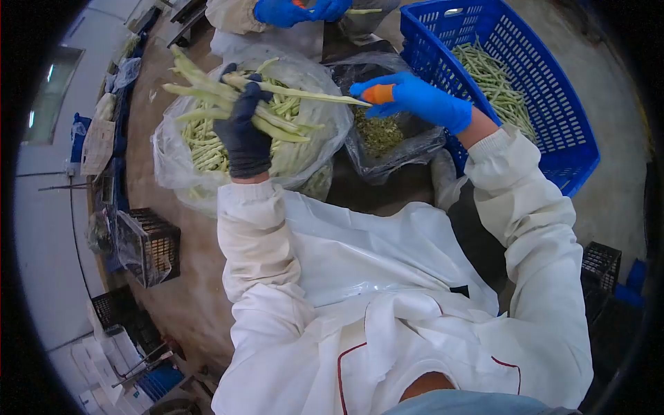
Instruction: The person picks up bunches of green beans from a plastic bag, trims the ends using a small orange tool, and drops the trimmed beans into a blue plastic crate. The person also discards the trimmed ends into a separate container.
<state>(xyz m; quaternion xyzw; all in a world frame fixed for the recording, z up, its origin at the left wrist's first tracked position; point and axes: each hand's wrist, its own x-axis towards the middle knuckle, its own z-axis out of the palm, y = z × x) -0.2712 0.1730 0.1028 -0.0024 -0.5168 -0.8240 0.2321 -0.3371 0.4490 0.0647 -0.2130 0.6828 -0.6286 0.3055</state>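
Observation:
A loose bunch of long pale green beans (214, 97) is gripped in my left hand (243, 131), which wears a dark glove. From that bunch one long green bean (311, 94) reaches across to my right hand (422, 99), in a blue glove. An orange piece (378, 94) sits at the right thumb and fingers, which close together at the bean's tip. Under my left hand stands a clear plastic bag (321, 131) full of green beans (207, 149). Below my right hand, a bag-lined container (377, 169) holds small green trimmings (379, 133).
A blue slotted crate (567, 149) with green beans (494, 86) stands at the right. Across from me, another person's blue-gloved hands (297, 10) work near a bean. A dark crate (149, 245) with a plastic liner is on the brown floor (180, 297) at left.

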